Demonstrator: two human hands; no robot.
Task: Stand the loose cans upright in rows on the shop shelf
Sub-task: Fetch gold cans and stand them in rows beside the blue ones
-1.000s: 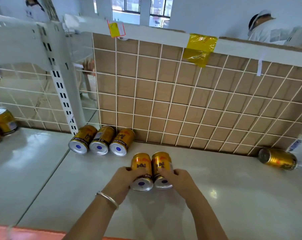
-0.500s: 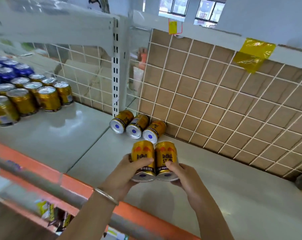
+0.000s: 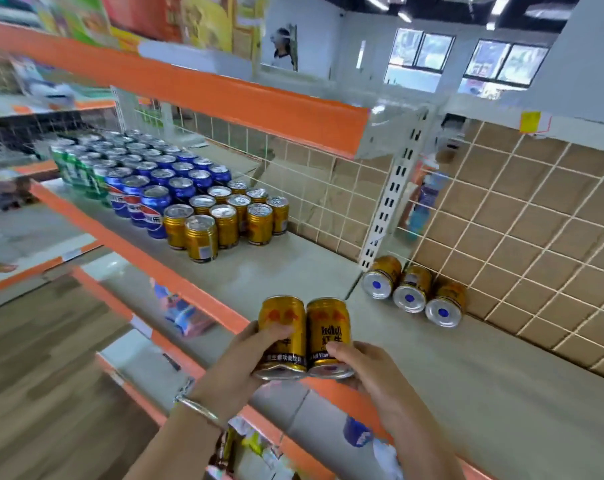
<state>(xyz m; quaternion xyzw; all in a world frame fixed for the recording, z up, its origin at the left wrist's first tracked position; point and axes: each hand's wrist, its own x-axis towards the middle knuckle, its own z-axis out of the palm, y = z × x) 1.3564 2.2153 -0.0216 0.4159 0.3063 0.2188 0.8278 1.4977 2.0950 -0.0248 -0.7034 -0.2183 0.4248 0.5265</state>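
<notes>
My left hand point(image 3: 245, 362) grips a gold can point(image 3: 282, 327) and my right hand point(image 3: 369, 368) grips a second gold can point(image 3: 328, 329). Both cans are held side by side above the front edge of the grey shelf point(image 3: 449, 375). Three loose gold cans point(image 3: 411, 292) lie on their sides against the wire grid back. Upright gold cans point(image 3: 224, 220) stand in rows further left on the shelf.
Blue cans point(image 3: 162, 188) and green cans point(image 3: 75, 168) stand in rows left of the gold ones. A white slotted upright point(image 3: 390, 202) divides the shelf bays. An orange-edged upper shelf point(image 3: 224, 98) hangs above. Packaged goods sit on the lower shelves.
Both hands lifted the two cans off the shelf and drew them back toward me. The view swung left, bringing the rows of upright cans into sight.
</notes>
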